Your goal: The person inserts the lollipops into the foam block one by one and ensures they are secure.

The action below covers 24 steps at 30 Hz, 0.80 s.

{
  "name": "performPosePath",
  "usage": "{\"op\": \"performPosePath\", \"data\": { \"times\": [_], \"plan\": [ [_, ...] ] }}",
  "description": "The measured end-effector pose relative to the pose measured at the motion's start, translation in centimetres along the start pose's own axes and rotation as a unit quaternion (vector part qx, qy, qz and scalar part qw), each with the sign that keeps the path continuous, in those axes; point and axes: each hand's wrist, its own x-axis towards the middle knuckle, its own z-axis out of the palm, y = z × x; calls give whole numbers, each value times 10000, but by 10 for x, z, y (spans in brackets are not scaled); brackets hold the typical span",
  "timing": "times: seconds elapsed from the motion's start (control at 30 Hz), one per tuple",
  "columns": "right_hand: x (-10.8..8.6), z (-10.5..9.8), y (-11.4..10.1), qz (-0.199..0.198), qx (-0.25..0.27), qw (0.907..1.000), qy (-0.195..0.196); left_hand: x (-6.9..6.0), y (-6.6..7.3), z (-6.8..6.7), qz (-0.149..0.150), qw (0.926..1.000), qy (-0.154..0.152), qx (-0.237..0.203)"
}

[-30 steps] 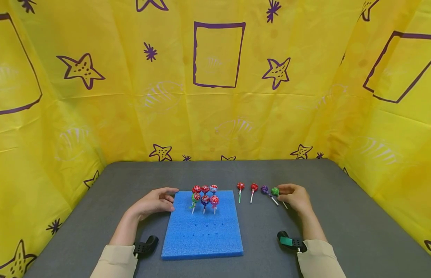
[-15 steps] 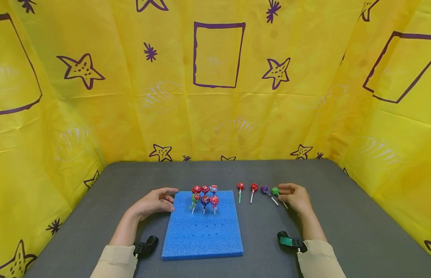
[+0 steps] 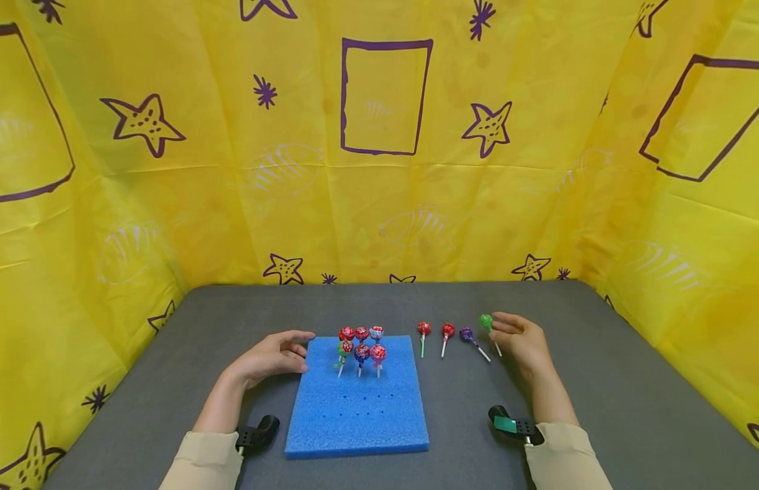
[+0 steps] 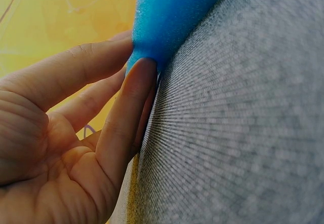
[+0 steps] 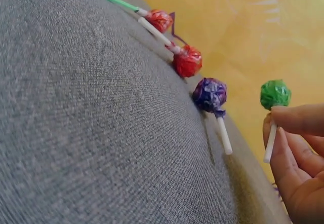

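In the head view my right hand (image 3: 521,340) pinches a green-wrapped lollipop (image 5: 276,94) by its white stick, just under the candy. The right wrist view shows this lollipop raised off the table, candy end up. At the left edge of a blue foam board (image 3: 361,432), my left hand (image 3: 271,357) touches its side with fingertips and thumb, the fingers only loosely bent. Several wrapped lollipops, including a pink one (image 3: 377,352), stand upright in two rows in the board's far half. Small holes dot the foam nearer to me.
Right of the board lie a red lollipop with a green stick (image 3: 423,329), another red one (image 3: 448,331) and a purple one (image 5: 210,95) on the grey table (image 3: 465,435). A yellow patterned cloth (image 3: 379,224) encloses the back and sides.
The green lollipop has come up off the table in my right hand, its stick turning more upright. My left hand and the foam board have stayed where they were.
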Motion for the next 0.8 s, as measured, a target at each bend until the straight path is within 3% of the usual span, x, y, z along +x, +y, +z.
{"op": "performPosePath", "data": {
  "times": [0.23,0.5,0.8],
  "plan": [
    [0,3,-7,44,576,9983,-117,0,0,0,-43,10000,24,-30],
    [-2,10,-12,-269,1225,9913,-395,0,0,0,-21,10000,-15,-8],
    [-4,20,-19,-463,1131,9910,-539,0,1,0,-52,10000,-3,-16]
  ]
}}
